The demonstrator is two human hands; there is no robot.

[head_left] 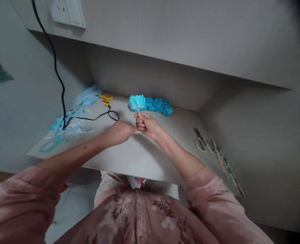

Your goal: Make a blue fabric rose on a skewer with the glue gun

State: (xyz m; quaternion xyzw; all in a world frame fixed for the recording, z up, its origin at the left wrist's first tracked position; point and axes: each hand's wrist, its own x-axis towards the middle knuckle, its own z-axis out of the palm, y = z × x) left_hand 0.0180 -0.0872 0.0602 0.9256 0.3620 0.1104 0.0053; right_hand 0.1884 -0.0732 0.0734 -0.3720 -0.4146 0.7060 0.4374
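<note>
A light-blue handmade flower (137, 102) with pleated petals stands upright above my two hands over the middle of the table. My right hand (148, 124) is closed round its thin stem just below the bloom. Lower down, my left hand (122, 132) is closed at the stem's bottom end, its fingers touching or nearly touching the right hand. Most of the stem is hidden by my fingers. Behind the held flower lie several darker blue rolled roses (158, 102) in two rows, with thin sticks jutting out at the sides.
A yellow glue gun (106, 99) with a black cord (96, 117) lies at the back left. Blue mask scraps (73, 115) pile along the left edge. Scissors (201, 144) and a pack of sticks (226, 162) are at the right. A shelf panel (185, 37) overhangs the table (134, 156).
</note>
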